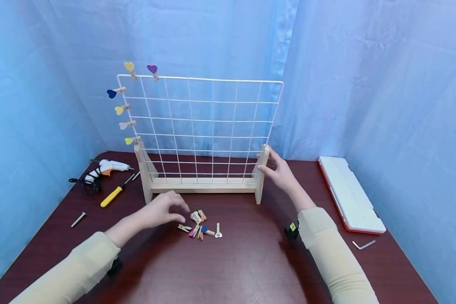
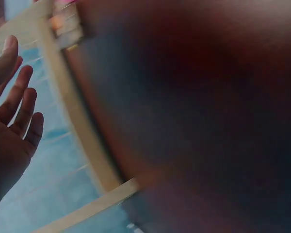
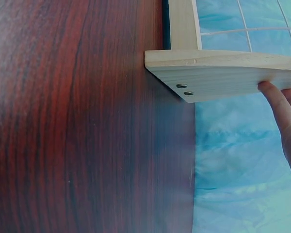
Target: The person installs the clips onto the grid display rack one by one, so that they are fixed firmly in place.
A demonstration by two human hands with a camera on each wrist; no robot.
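A white wire grid (image 1: 201, 119) stands upright in a wooden stand (image 1: 205, 185). Heart-topped clothespins are clipped along the grid's left side, among them a dark blue one (image 1: 112, 93), and a yellow one (image 1: 129, 66) and a purple one (image 1: 152, 69) sit on the top wire. My right hand (image 1: 281, 173) grips the stand's right upright (image 3: 223, 73), thumb at its near edge. With fingers loosely bent and nothing held, my left hand (image 1: 161, 211) hovers just left of a small pile of loose clothespins (image 1: 196, 218) on the table. The left wrist view shows its fingers (image 2: 24, 109) spread apart.
On the left lie a glue gun (image 1: 112, 166), a yellow-handled screwdriver (image 1: 112, 196) and a bolt (image 1: 78, 219). A white and red case (image 1: 349, 192) and a hex key (image 1: 363, 245) lie on the right. Blue curtains (image 1: 213, 38) hang behind the dark wooden table (image 1: 243, 270).
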